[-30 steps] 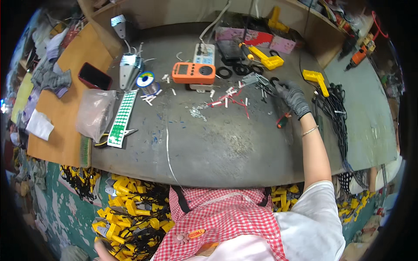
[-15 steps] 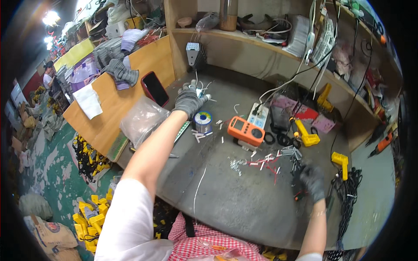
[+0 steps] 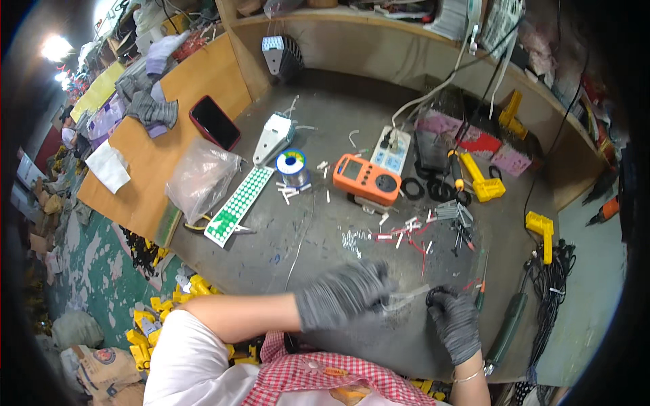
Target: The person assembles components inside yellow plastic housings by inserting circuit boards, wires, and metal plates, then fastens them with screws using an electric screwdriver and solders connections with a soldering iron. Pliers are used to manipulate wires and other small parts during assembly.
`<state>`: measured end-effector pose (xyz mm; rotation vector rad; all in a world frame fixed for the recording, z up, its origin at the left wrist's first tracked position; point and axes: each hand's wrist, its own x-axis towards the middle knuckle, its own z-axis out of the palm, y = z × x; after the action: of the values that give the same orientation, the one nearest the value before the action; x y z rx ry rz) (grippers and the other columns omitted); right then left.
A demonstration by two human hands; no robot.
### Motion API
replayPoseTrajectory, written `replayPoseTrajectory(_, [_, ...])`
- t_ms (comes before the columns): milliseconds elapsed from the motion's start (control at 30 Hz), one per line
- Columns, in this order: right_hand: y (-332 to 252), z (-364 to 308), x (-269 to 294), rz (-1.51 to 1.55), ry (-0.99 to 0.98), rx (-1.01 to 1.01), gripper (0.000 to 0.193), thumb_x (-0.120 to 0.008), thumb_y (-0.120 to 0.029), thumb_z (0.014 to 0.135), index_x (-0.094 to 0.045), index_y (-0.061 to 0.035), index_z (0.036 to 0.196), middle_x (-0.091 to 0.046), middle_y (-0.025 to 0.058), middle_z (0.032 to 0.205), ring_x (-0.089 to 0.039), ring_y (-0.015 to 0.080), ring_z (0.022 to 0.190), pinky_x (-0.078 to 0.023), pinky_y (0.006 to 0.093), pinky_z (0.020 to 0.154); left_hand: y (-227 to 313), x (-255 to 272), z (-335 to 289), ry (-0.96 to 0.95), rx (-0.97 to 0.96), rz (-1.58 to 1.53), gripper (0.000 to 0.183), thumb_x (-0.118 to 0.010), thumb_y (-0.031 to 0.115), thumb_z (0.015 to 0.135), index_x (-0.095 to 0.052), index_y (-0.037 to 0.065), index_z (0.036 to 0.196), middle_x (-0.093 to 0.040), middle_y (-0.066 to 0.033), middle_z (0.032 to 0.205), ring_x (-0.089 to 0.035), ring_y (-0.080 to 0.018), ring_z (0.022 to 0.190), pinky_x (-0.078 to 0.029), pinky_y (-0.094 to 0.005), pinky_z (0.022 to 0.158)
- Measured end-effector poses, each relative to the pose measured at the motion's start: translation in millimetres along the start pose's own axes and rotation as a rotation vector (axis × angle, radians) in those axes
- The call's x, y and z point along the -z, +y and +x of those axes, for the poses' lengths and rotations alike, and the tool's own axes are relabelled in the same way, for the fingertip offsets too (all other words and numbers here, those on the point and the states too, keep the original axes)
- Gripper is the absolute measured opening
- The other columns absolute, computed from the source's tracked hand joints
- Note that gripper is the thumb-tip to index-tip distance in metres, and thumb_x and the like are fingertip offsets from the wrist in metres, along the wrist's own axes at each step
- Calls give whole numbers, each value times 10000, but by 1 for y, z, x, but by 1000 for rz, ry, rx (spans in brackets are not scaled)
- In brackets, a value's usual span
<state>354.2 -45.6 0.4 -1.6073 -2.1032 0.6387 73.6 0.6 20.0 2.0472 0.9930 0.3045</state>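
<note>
Both my hands wear grey knit gloves and come close together over the front of the dark worktable (image 3: 325, 260). My left hand (image 3: 345, 291), smeared by motion, has its fingers drawn together. From its fingertips a pale, thin strip (image 3: 407, 295) reaches toward my right hand; the blur hides its kind. My right hand (image 3: 455, 325) is closed, fingers curled in a pinch, and a small dark bit shows at the fingertips. Beyond them lie small metal bits (image 3: 353, 242) and white sleeves with red wires (image 3: 413, 233). A screwdriver (image 3: 481, 292) rests beside my right hand.
An orange meter (image 3: 367, 179), a power strip (image 3: 391, 152) and a solder spool (image 3: 292, 168) stand farther back. To the left are a green-dotted board (image 3: 238, 206), a plastic bag (image 3: 202, 177) and a phone (image 3: 214, 122). Yellow housings (image 3: 482, 177) and black cables (image 3: 552, 298) lie right.
My left hand has come back from the far lamp-like part to the table's front, beside my right hand. My right hand has moved left and nearer. The view has tilted down slightly.
</note>
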Motion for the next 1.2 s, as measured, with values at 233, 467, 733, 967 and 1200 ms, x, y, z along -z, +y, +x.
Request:
replayPoseTrajectory(233, [10, 12, -4, -109, 136, 41, 285, -726, -146, 774, -633, -33, 1018, -653, 137, 951, -620, 310, 872, -497, 395, 807, 18, -70, 19, 374, -149, 381, 230, -649, 266, 856, -693, 100, 1009, -612, -151, 1130, -556, -350, 1068, -398, -471, 945])
replayPoseTrajectory(467, [0, -8, -4, 940, 25, -280, 404, -726, -107, 791, -565, -6, 1148, -634, 62, 940, -602, 129, 881, -502, 270, 780, 14, -89, 36, 460, -246, 367, 215, -676, 213, 831, -673, 76, 997, -603, -125, 862, -567, -331, 918, -409, -447, 860])
replayPoseTrajectory(733, [-2, -8, -23, 871, -104, -164, 908, -787, -129, 780, -250, -49, 1508, -582, 26, 957, -517, 79, 782, -507, 234, 777, 27, -86, 21, 278, -170, 430, 364, -642, 225, 759, -620, -11, 1035, -559, -209, 1060, -516, -404, 1024, -373, -533, 929])
replayPoseTrajectory(967, [-14, 13, -2, 596, -296, -235, 916, -792, -229, 778, -264, -11, 1494, -652, 118, 1082, -632, 178, 967, -517, 308, 863, 19, -78, 19, 302, -240, 253, 750, -775, 331, 710, -458, -25, 1288, -532, -237, 1184, -527, -422, 1075, -393, -499, 968])
replayPoseTrajectory(1200, [74, 150, 47, 36, 305, 5, 432, -718, -261, 842, -620, -31, 1194, -658, 147, 1026, -639, 251, 935, -508, 365, 862, 32, -80, 20, 357, -206, 392, 426, -739, 397, 732, -576, 49, 918, -562, -167, 952, -546, -360, 896, -421, -491, 825])
